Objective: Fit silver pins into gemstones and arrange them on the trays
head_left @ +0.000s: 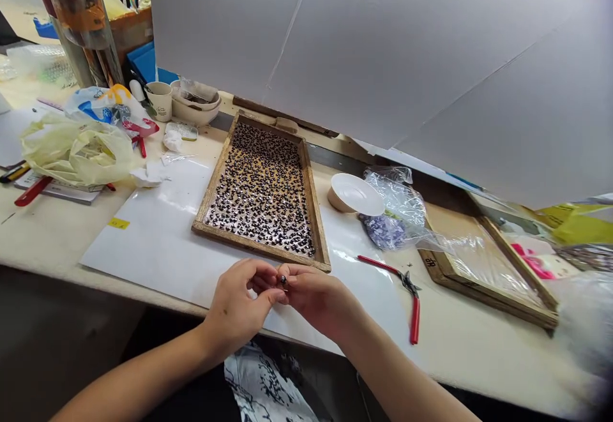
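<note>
My left hand and my right hand meet in front of the near edge of a wooden tray. Pinched between the fingertips is a small dark shiny piece, too small to name. Both hands are closed around it, thumbs and fingers touching or nearly so. Many small dark pieces like it are spread over the tray's floor. Red-handled pliers lie with handles apart to the right of my right hand.
A white round bowl and a clear plastic bag stand right of the tray. Farther right is another wooden tray under plastic film. Left are a yellowish bag and a paper cup. A grey-white panel rises behind.
</note>
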